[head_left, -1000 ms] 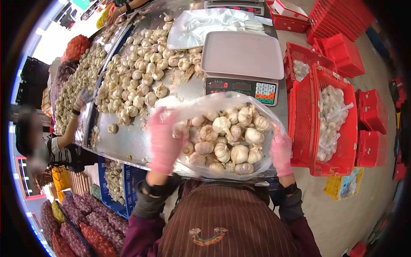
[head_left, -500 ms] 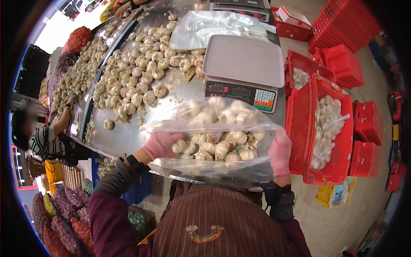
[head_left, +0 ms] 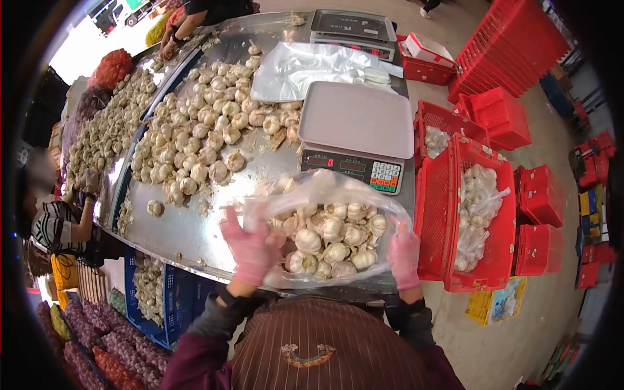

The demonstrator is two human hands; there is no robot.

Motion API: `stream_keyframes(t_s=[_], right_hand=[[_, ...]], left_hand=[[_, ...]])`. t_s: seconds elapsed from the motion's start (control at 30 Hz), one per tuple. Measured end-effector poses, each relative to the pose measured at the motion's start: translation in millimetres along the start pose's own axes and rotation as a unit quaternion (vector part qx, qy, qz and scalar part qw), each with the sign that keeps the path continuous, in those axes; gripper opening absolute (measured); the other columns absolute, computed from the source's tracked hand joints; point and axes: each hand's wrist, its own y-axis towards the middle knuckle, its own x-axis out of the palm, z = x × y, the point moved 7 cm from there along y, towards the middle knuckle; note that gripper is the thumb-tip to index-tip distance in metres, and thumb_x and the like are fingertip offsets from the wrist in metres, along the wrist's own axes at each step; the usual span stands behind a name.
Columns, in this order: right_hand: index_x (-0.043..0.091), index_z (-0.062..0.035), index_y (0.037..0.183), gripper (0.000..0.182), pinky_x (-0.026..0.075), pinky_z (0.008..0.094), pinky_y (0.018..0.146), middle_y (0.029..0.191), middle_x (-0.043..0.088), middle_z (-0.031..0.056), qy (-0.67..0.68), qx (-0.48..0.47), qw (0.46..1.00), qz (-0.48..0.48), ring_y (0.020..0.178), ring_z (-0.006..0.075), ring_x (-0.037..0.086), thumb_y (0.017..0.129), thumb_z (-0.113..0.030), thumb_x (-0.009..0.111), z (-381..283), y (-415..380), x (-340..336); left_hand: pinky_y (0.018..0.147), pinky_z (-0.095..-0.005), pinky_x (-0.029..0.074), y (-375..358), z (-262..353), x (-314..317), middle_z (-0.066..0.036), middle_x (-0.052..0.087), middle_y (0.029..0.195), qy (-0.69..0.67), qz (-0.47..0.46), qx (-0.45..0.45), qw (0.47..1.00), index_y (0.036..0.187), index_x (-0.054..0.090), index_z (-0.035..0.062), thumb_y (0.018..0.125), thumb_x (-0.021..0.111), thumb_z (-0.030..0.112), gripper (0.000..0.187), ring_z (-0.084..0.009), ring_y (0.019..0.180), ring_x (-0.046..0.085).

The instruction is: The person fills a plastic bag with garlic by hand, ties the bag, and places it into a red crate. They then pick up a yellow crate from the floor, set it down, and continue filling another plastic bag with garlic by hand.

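A clear plastic bag full of garlic bulbs lies at the table's near edge, its mouth spread wide towards me. My left hand, in a pink glove, is at the bag's left side with its fingers apart, slightly blurred. At the right side, my right hand, also gloved in pink, pinches the bag's rim. Just beyond the bag stands a digital scale with a bare pan and a red 0 on its display.
Loose garlic is heaped on the metal table. Flat plastic bags lie behind the scale. A red crate with bagged garlic stands at right. Across the left divider, a person in a striped top handles smaller garlic.
My left hand has let go of the bag's left rim and spread its fingers. The bag's mouth gapes rounder, showing more garlic. My right hand keeps its hold. The camera view has shifted.
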Motion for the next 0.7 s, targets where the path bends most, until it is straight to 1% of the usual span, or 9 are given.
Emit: stream_keyframes(t_s=[0.07,0.13,0.17,0.23,0.3,0.4,0.5,0.53,0.7], right_hand=[[0.057,-0.0078,0.123,0.047,0.024,0.0216,0.037,0.052,0.032,-0.0080,0.070,0.056,0.996,0.002,0.039,0.0043,0.030,0.098,-0.043,0.040,11.1,-2.5,-9.4],[0.052,-0.0060,0.126,0.048,0.025,0.0214,0.035,0.050,0.031,-0.0084,0.065,0.034,0.997,0.034,0.037,0.0046,0.030,0.098,-0.042,0.039,12.9,-5.9,-17.1],[0.051,-0.0054,0.126,0.047,0.025,0.0213,0.035,0.050,0.030,-0.0085,0.124,0.059,0.991,0.005,0.037,0.0042,0.030,0.098,-0.041,0.039,2.3,-7.7,-8.4],[0.050,-0.0050,0.125,0.043,0.025,0.0211,0.034,0.049,0.029,-0.0090,0.187,0.083,0.976,-0.078,0.036,0.0035,0.029,0.099,-0.038,0.039,-48.9,-15.5,31.7],[0.052,-0.0058,0.121,0.039,0.024,0.0203,0.035,0.049,0.029,-0.0094,0.178,0.053,0.960,-0.207,0.038,0.0028,0.028,0.100,-0.036,0.039,-98.2,-28.3,89.7],[0.058,-0.0078,0.115,0.037,0.024,0.0190,0.037,0.053,0.030,-0.0094,0.046,-0.072,0.952,-0.294,0.041,0.0023,0.029,0.100,-0.036,0.038,-125.9,-78.2,173.0],[0.051,-0.0054,0.125,0.031,0.026,0.0183,0.040,0.057,0.034,-0.0089,0.172,0.236,0.807,-0.514,0.045,0.0022,0.032,0.098,-0.019,0.045,-95.9,-131.5,231.7],[0.049,-0.0085,0.128,0.037,0.024,0.0183,0.039,0.057,0.031,-0.0095,0.092,0.121,0.873,-0.464,0.043,0.0017,0.029,0.101,-0.031,0.039,-100.5,-119.3,218.8],[0.046,-0.0133,0.131,0.040,0.018,0.0193,0.037,0.055,0.028,-0.0089,0.353,0.139,0.849,-0.367,0.041,0.0019,0.022,0.100,-0.037,0.040,-86.5,-66.6,164.7]], left_hand=[[0.095,-0.0469,0.039,-17.9,-53.2,4.7,-0.030,0.039,0.130,0.106,0.014,-0.108,0.988,0.132,0.047,0.0130,0.070,0.074,0.029,0.069,-0.0385,0.119,0.043],[0.086,-0.0370,0.045,-72.1,-112.3,76.9,-0.022,0.060,0.105,-0.269,-0.149,-0.377,0.873,0.107,0.055,-0.0113,0.069,0.077,0.034,0.063,-0.0289,0.094,0.057],[0.064,-0.0261,0.045,-64.5,-100.0,75.9,-0.011,0.061,0.069,-0.350,-0.188,-0.407,0.823,0.096,0.060,-0.0092,0.071,0.077,0.028,0.048,-0.0152,0.065,0.055],[0.052,-0.0227,0.037,-18.7,-70.5,34.6,0.002,0.053,0.057,-0.393,-0.160,-0.308,0.851,0.086,0.062,-0.0062,0.077,0.072,0.015,0.025,-0.0054,0.055,0.045],[0.051,-0.0208,0.033,21.1,-58.2,-22.3,0.007,0.048,0.060,-0.585,-0.053,-0.305,0.750,0.082,0.061,-0.0029,0.083,0.065,0.007,0.010,-0.0026,0.058,0.039],[0.055,-0.0187,0.035,25.9,-58.0,-69.9,0.007,0.050,0.067,-0.620,-0.050,-0.288,0.728,0.083,0.062,0.0000,0.084,0.060,0.000,0.003,-0.0022,0.061,0.041],[0.058,-0.0188,0.038,-9.1,-88.9,-42.1,0.005,0.054,0.074,-0.596,-0.014,-0.317,0.738,0.088,0.061,-0.0008,0.082,0.056,-0.004,0.008,-0.0026,0.065,0.044],[0.059,-0.0196,0.038,-21.1,-104.4,-35.2,0.004,0.054,0.078,-0.583,0.006,-0.337,0.739,0.090,0.059,-0.0013,0.081,0.054,-0.006,0.011,-0.0030,0.068,0.045],[0.061,-0.0204,0.041,-46.7,-175.0,3.3,0.003,0.059,0.078,-0.540,-0.010,-0.386,0.748,0.090,0.060,-0.0007,0.085,0.057,0.002,0.006,-0.0043,0.069,0.049]])
